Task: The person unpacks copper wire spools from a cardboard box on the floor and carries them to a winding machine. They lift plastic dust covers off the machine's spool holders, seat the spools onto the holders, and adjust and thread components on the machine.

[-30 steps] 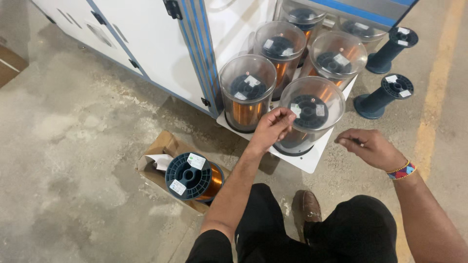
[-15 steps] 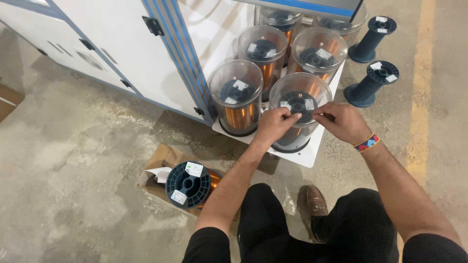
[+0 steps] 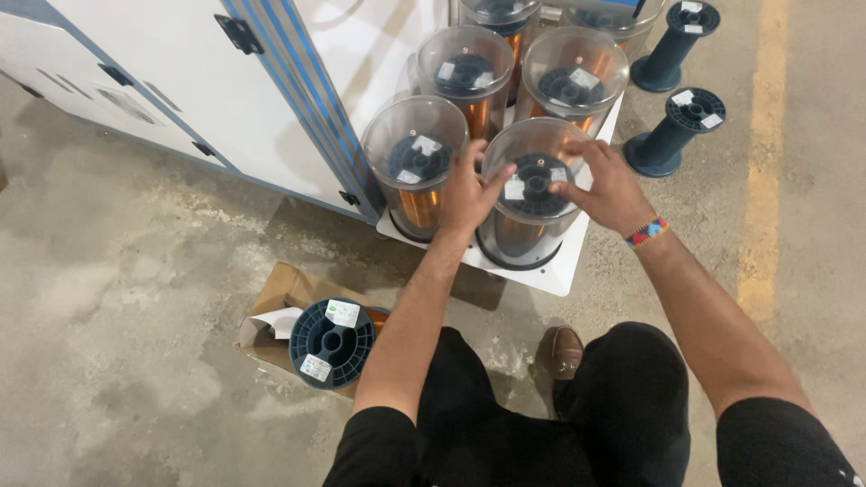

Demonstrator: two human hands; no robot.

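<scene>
Clear plastic cylinder cover [image 3: 532, 203] over a spool of copper wire stands at the front edge of the white machine base [image 3: 550, 271], between both hands. Left hand [image 3: 469, 194] clasps its left rim, fingers curled; right hand [image 3: 609, 189] grips the right rim. Another dark blue spool [image 3: 332, 343] lies in a cardboard box [image 3: 280, 298] on the concrete floor [image 3: 126, 271] below the left forearm

Down by your knee, a dark blue spool of copper wire [image 3: 332, 343] lies in an open cardboard box [image 3: 280, 298] on the concrete floor [image 3: 117, 271]. Two empty dark spools [image 3: 672, 131] stand upright near a yellow floor line [image 3: 767, 180], beside the white cabinet [image 3: 180, 81].
</scene>
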